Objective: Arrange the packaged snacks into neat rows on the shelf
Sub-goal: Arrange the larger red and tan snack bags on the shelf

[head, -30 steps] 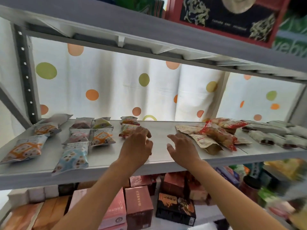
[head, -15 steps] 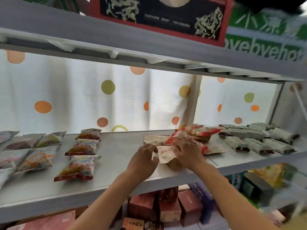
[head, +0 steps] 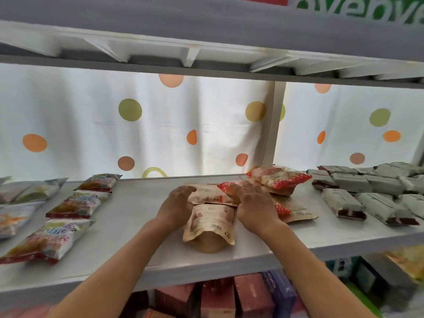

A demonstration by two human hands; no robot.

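Behind the shelf I see a white curtain (head: 160,125) with orange and green dots. I see a grey shelf board (head: 206,26) up top, with a green and white sign (head: 358,8) above it. Down below I see red and pink boxes (head: 229,297).

Bright light comes through the dotted white curtain (head: 160,125) at the back and makes it glow. The shelf (head: 128,226) looks pale and washed out. Everything is a bit blurry. Straight edges bend near the sides.
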